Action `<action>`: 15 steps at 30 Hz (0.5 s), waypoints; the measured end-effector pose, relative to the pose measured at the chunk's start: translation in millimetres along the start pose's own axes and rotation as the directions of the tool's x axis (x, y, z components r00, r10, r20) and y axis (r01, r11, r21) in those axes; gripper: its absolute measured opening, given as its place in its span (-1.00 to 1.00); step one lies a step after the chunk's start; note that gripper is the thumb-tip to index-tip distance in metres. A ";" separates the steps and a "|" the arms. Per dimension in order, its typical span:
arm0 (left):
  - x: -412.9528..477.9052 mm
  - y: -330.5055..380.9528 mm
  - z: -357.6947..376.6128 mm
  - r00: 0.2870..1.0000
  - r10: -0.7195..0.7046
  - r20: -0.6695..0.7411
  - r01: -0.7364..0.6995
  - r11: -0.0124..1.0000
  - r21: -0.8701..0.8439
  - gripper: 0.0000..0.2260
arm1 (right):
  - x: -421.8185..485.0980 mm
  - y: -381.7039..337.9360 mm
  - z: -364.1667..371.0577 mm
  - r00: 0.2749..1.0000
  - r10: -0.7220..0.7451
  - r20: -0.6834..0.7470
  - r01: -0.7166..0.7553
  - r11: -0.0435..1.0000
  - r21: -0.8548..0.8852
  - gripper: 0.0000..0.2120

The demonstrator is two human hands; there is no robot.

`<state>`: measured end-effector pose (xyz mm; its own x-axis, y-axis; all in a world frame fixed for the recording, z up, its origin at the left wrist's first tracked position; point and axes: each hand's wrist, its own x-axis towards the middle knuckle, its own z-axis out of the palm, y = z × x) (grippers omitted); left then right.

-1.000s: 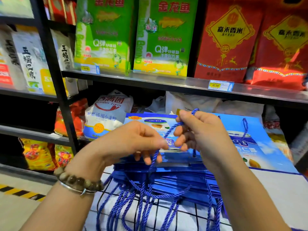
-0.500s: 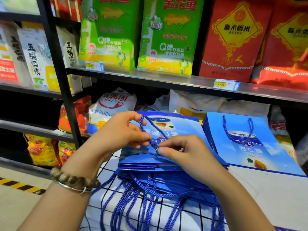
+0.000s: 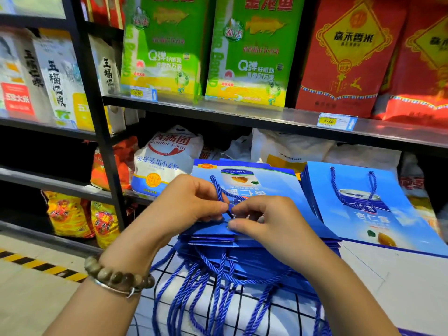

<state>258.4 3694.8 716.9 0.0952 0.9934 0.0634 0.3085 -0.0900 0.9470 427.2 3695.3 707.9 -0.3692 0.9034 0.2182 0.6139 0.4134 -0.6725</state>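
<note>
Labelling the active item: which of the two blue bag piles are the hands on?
The left pile, beside the flour sack: left hand pinches a blue cord, right hand pinches its top edge. The right pile lies apart, untouched.

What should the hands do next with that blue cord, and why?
Probably push the dark tip of the blue cord through the near edge of the top bag. The left hand pinches the cord just behind that tip, and the right hand pinches the bag's edge right beside it. The cord's loop lies loose on the bag's face, so this end seems unthreaded. Any hole is hidden.
</note>
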 end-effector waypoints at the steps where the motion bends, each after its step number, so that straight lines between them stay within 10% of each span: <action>1: -0.6 -1.1 -1.4 1.000 -0.001 0.004 0.001 1.000 0.018 -0.88 | -3.6 3.1 -3.5 0.999 -0.016 0.034 0.017 0.999 -0.041 -0.80; 15: 5.2 12.6 -1.2 0.978 0.150 0.148 -0.201 0.875 0.440 -0.95 | -14.9 14.3 -9.6 0.977 -0.211 -0.028 0.200 0.955 -0.221 -0.87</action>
<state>261.7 3698.9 729.5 0.2795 0.9471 0.1575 0.6676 -0.3096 0.6771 448.2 3688.9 701.9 -0.4707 0.7986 0.3751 0.6662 0.6004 -0.4424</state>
